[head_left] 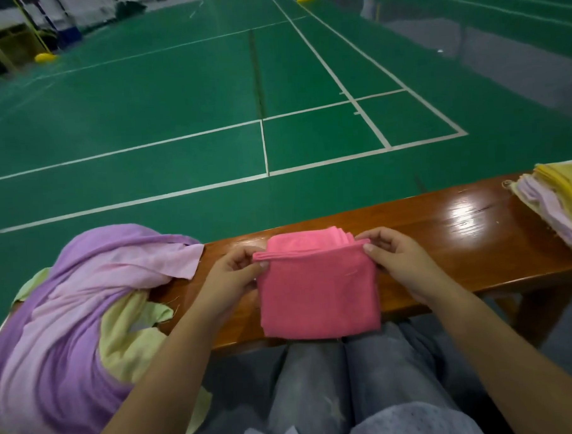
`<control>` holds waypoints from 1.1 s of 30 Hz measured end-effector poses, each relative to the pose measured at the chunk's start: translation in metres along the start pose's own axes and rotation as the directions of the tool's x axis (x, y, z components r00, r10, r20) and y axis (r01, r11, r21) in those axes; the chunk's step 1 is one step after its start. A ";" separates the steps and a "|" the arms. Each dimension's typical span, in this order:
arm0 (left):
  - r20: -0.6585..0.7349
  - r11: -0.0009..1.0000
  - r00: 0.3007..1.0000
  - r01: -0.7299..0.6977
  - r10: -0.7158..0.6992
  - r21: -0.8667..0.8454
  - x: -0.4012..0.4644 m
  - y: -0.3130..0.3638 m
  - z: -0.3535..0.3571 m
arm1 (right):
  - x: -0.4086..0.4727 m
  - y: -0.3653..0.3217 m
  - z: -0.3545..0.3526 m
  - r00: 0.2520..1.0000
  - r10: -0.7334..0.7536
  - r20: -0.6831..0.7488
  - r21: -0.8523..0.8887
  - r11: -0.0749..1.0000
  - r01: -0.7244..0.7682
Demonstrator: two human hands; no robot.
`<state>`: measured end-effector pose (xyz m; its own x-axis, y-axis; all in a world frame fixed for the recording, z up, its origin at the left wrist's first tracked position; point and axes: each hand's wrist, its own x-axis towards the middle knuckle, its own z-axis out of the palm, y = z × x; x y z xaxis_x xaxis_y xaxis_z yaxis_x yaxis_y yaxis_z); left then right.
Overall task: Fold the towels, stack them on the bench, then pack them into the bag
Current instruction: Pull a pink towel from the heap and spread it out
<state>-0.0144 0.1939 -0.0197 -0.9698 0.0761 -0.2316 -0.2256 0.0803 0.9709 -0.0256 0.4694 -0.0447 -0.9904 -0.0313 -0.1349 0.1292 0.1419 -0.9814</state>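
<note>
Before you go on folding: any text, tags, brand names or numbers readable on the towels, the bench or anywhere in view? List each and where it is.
No readable text anywhere in this view.
pink towel, held by the left hand and right hand: no label or print visible.
folded stack and unfolded pile: plain cloth, no tags showing.
bench: bare glossy wood.
court floor: white lines only, no lettering or numbers.

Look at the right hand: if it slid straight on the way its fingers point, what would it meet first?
The right hand points leftward along the bench, pinching the pink towel. Beyond that towel's fold, it would probably meet the left hand first.
</note>
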 end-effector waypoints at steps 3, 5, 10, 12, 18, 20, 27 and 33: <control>-0.108 0.998 0.994 0.029 -0.023 0.057 0.036 -0.005 0.010 | 0.037 0.004 0.007 0.997 -0.034 -0.067 -0.031 0.999 0.032; -0.151 0.995 0.988 0.023 -0.008 0.100 0.061 -0.013 0.013 | 0.060 0.009 0.012 0.995 -0.045 -0.089 -0.079 0.996 0.038; -0.192 0.919 0.974 -0.039 0.123 0.392 0.100 -0.031 0.014 | 0.099 0.027 0.017 0.996 -0.056 -0.064 -0.358 0.933 0.030; -0.168 0.871 0.975 -0.045 0.145 0.488 0.108 -0.035 0.012 | 0.105 0.031 0.017 0.996 -0.064 -0.055 -0.468 0.883 0.031; -0.233 0.878 0.970 0.050 0.071 0.476 0.126 -0.045 0.010 | 0.118 0.029 0.018 0.997 -0.061 -0.050 -0.636 0.771 0.015; -0.267 0.880 0.963 0.099 0.032 0.465 0.133 -0.046 0.009 | 0.124 0.026 0.017 0.996 -0.067 -0.059 -0.636 0.772 0.014; -0.406 0.866 0.909 0.276 -0.094 0.418 0.129 -0.043 0.007 | 0.115 0.027 0.016 0.989 -0.011 -0.148 -0.601 0.795 -0.081; -0.351 0.730 0.886 0.453 -0.303 0.513 0.059 -0.044 0.016 | 0.046 0.044 0.015 0.915 0.311 -0.258 -0.186 0.913 -0.363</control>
<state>-0.0604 0.2111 -0.0772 -0.8232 -0.3058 -0.4784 -0.5564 0.6024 0.5723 -0.0648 0.4589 -0.0959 -0.8787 0.2704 -0.3934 0.4680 0.3252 -0.8217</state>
